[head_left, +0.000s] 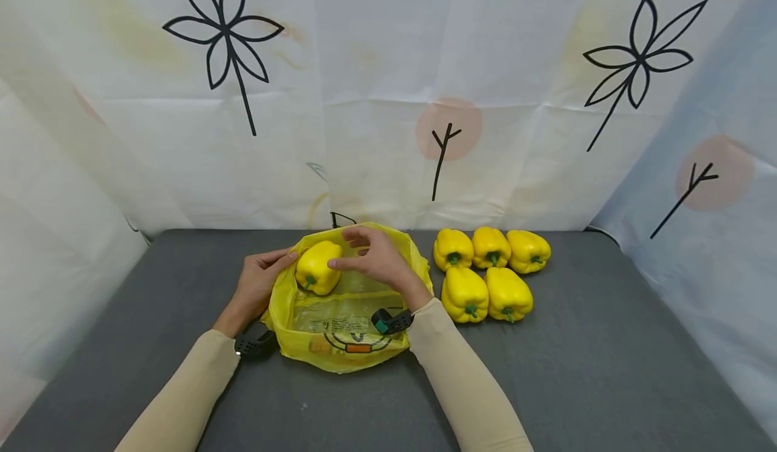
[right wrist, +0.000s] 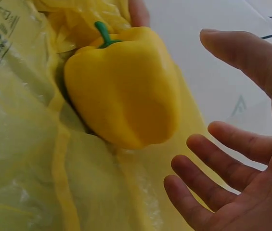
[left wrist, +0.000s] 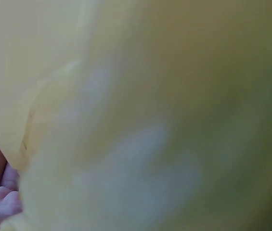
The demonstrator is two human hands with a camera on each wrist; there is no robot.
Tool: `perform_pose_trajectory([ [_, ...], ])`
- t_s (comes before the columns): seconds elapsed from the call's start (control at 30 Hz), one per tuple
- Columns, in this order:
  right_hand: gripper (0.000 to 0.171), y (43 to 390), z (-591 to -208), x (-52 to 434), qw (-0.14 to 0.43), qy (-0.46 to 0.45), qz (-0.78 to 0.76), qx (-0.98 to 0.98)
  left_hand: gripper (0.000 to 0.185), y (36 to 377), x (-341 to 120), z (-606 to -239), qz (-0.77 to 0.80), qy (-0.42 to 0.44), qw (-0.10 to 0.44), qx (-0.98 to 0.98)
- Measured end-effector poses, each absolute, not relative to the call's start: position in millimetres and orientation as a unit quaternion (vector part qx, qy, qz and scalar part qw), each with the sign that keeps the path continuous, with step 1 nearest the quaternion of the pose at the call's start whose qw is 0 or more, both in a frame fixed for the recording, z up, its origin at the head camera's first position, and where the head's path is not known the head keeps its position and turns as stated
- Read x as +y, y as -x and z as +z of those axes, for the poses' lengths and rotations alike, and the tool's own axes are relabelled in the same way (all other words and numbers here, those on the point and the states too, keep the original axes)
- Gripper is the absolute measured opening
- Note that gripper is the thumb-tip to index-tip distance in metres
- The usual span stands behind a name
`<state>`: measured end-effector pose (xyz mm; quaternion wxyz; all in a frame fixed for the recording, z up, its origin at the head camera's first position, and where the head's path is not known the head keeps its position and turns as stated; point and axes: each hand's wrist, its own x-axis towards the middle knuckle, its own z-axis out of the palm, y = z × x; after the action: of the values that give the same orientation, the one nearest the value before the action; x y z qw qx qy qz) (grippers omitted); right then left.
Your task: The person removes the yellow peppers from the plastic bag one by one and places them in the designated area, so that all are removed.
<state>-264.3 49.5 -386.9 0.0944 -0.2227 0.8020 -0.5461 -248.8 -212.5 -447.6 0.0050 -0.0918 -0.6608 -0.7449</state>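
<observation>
A yellow plastic bag [head_left: 340, 357] lies spread on the grey table with its mouth facing up. Inside, toward its left side, sits one yellow bell pepper [head_left: 318, 268] with a green stem; the right wrist view shows the same bell pepper [right wrist: 123, 91] up close. My left hand [head_left: 257, 282] grips the bag's left rim between thumb and fingers; the left wrist view is mostly blurred yellow plastic [left wrist: 126, 120]. Over the bag, my right hand [head_left: 378, 258] is spread beside the pepper, its fingers [right wrist: 217, 159] apart from it and holding nothing.
Several more yellow bell peppers [head_left: 464, 295] stand in two rows just right of the bag. A patterned white cloth [head_left: 376, 101] hangs behind the grey table [head_left: 583, 371] and along its sides. Black bands sit on both wrists.
</observation>
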Motion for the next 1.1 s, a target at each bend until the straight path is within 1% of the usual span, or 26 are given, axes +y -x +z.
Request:
perform_pose_trajectory([
  [0.47, 0.085, 261.8, -400.7, 34.2, 0.107, 0.204, -0.531, 0.816, 0.051, 249.1, -214.1, -447.1, -0.74, 0.095, 0.002, -0.666],
  [1.1, 0.094, 259.4, -421.5, 21.2, 0.093, 0.223, -0.502, 0.83, 0.051, 248.5, -213.1, -446.6, -0.734, 0.089, 0.002, -0.673],
])
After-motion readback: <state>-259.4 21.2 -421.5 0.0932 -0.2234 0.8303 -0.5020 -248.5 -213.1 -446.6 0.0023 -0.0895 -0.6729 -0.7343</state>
